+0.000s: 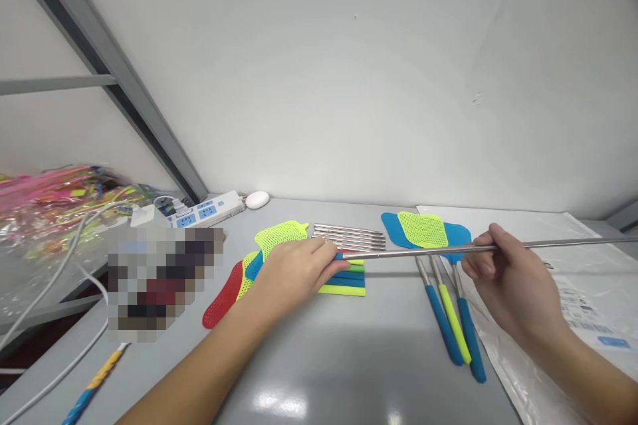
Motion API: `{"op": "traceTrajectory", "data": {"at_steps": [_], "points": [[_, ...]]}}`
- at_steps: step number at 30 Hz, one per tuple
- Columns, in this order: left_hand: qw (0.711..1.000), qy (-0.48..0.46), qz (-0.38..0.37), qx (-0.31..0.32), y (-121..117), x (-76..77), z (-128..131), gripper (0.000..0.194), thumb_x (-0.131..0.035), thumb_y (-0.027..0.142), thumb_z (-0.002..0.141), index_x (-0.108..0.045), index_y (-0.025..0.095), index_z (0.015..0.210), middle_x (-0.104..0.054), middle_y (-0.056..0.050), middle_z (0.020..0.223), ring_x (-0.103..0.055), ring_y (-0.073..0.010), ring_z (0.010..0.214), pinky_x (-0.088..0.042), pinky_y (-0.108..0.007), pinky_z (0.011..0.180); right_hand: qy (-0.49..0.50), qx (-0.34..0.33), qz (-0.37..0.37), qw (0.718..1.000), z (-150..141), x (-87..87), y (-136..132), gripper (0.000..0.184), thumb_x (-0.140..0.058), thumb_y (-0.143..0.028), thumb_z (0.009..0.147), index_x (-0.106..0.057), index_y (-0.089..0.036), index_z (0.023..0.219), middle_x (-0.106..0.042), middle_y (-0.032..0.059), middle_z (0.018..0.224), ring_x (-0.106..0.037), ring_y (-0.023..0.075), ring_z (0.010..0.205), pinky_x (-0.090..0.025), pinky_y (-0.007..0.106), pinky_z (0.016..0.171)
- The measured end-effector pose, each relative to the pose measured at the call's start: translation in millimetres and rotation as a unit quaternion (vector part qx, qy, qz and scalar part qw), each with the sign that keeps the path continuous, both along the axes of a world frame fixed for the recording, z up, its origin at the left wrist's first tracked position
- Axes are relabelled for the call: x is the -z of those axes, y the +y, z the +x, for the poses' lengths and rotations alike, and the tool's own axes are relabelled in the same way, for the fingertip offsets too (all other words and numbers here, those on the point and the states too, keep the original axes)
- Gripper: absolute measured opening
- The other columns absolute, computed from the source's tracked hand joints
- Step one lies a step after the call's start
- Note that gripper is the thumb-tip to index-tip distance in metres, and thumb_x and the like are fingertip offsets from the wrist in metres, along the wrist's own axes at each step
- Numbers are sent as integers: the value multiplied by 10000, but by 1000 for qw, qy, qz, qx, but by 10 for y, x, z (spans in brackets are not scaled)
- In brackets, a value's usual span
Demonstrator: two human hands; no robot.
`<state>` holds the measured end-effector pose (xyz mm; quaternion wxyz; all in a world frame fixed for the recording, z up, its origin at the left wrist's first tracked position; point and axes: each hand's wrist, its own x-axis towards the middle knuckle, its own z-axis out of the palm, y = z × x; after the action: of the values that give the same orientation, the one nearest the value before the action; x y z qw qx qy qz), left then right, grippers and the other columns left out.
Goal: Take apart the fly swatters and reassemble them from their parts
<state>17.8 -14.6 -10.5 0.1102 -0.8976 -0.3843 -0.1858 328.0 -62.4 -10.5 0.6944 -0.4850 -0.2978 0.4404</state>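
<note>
My left hand point(302, 265) is closed round a short blue piece point(339, 256) at one end of a long, thin metal rod point(409, 252). Further along, my right hand point(518, 279) pinches the same rod, which runs level past it toward the right edge. Beneath my left hand lie colourful handle sleeves point(343, 291) and perforated fly swatter heads: a yellow one point(282, 239), a red one point(224, 299) and others partly hidden. Several short metal rods point(349, 236) rest behind it. Between my hands lie three fly swatters with blue and yellow handles point(451, 322); their heads point(423, 229) overlap.
A white power strip point(214, 209) and a white oval object point(257, 200) sit by the wall. White plastic packaging point(593, 305) covers the table's right side. At left are bagged colourful items point(64, 212), a white cable point(54, 279) and a blurred-out patch point(159, 285).
</note>
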Motion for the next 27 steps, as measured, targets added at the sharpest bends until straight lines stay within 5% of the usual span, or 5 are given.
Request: {"op": "traceTrajectory", "data": {"at_steps": [13,27], "points": [[997,0,69,32,33,55,-56,332,-403,406,1008,-601,206,833,-581,30,626,-500,-123,497,-178,-275,462,-22,-123,3,992,-46,120,-5,200,-672,-425,859,-641,-232,819,-455,-45,543,-403,85,517,-414,195,490],[995,-42,44,76,-368,59,425,373,-399,413,1005,-602,197,779,-547,24,580,-491,-128,468,-211,-288,439,-111,-269,-1,957,-397,227,-312,165,-642,-373,898,-599,-236,817,-577,-50,529,-500,90,502,-399,211,502]]}}
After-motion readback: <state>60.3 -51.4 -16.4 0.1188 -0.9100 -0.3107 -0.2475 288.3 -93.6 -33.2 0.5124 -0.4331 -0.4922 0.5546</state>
